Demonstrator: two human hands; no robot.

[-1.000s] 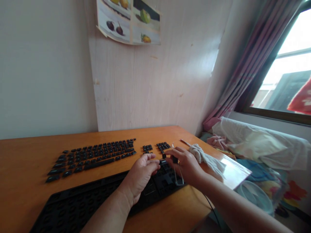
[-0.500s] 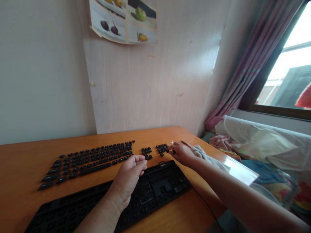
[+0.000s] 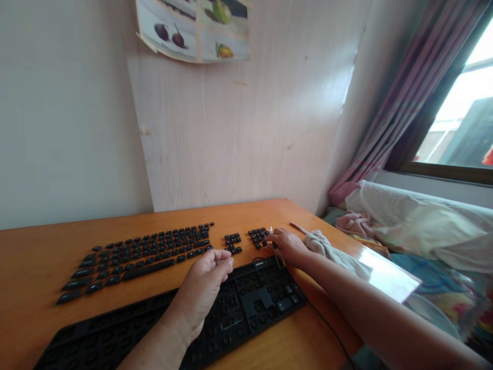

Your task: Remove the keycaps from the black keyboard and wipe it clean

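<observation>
A black keyboard [image 3: 246, 321] lies across the front of the desk, most of its keycaps off, with a few large ones at its right end. Over its middle is my left hand [image 3: 208, 280], thumb and fingers pinched together; whatever they hold is hidden. My right hand [image 3: 288, 246] reaches beyond the keyboard's right end, its fingers closed around a small dark keycap [image 3: 275, 246]. A thin pale wire loop [image 3: 280, 261] hangs below those fingers. Just left of them lies a small block of loose keycaps [image 3: 257, 236].
Rows of loose keycaps [image 3: 154, 249] and a smaller group [image 3: 232, 239] lie behind the keyboard. A grey cloth [image 3: 335, 252], a pen-like stick [image 3: 298, 227] and a shiny flat sheet [image 3: 389, 272] are at the right. The keyboard cable [image 3: 331, 329] runs off the front.
My right hand has drawn slightly back toward the keyboard, and the wire loop under it shows more clearly. My left hand keeps its pinch. The view has shifted a little.
</observation>
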